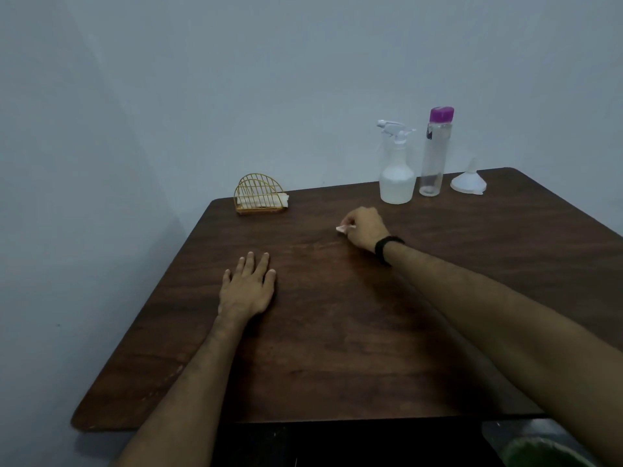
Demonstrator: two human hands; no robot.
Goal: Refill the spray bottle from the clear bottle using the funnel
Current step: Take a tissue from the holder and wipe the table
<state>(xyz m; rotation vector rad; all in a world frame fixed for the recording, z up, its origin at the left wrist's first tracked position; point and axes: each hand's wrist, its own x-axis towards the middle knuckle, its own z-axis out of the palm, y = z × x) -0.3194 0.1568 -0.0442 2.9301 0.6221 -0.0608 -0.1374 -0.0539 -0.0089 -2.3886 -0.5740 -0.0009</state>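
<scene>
Dark wood-grain counter (pixel 337 332), smooth, rounded corners. At its far right edge the spray bottle (pixel 396 170) stands upright, translucent plastic with a white trigger head, nozzle pointing left. Just beside it on the right is the clear bottle (pixel 433 156), a tall thin upright cylinder with a purple cap on. The white funnel (pixel 468 180) sits wide mouth down, spout up. Gold wire napkin holder (pixel 259 195) far left. My left hand (pixel 247 291) lies flat, fingers spread, gripping nothing. My right hand (pixel 365 229), black wristband (pixel 386 247), pinches a small white scrap (pixel 341 229) against the counter. Nothing blocks the bottles.
</scene>
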